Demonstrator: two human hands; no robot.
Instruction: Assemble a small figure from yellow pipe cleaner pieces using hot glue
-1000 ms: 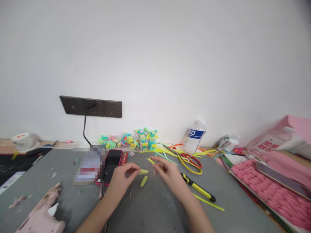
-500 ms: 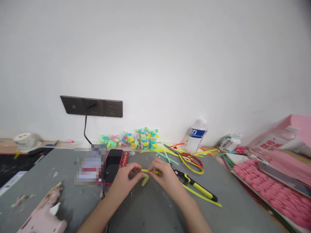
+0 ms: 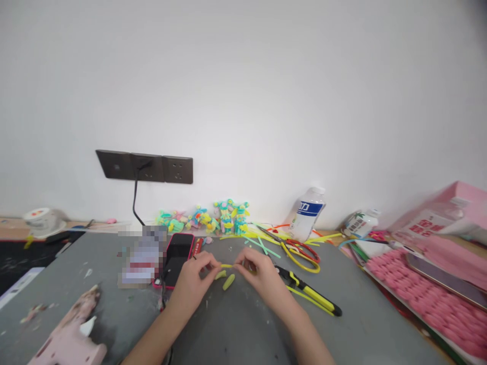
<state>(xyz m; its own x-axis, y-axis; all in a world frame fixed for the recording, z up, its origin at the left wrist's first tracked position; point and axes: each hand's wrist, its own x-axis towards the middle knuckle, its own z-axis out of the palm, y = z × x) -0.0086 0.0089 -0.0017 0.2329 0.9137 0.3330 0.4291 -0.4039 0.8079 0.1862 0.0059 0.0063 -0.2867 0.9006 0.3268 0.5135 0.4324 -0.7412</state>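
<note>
Two hands working: left hand [image 3: 196,276] and right hand [image 3: 261,268] are pinching one short yellow strip [image 3: 227,266], fingers of each closing on one end, strip spanning the gap above the gray bench [image 3: 228,329]. Two yellow-green pieces [image 3: 229,282] are showing just below: one is lying on the bench, the other is sitting right by the left thumb, cannot tell if held. One pair of scissors [image 3: 283,243] and one yellow-black hand tool [image 3: 317,299] are lying beyond the right hand; one blue-labelled bottle [image 3: 307,215] is standing near the wall.
</note>
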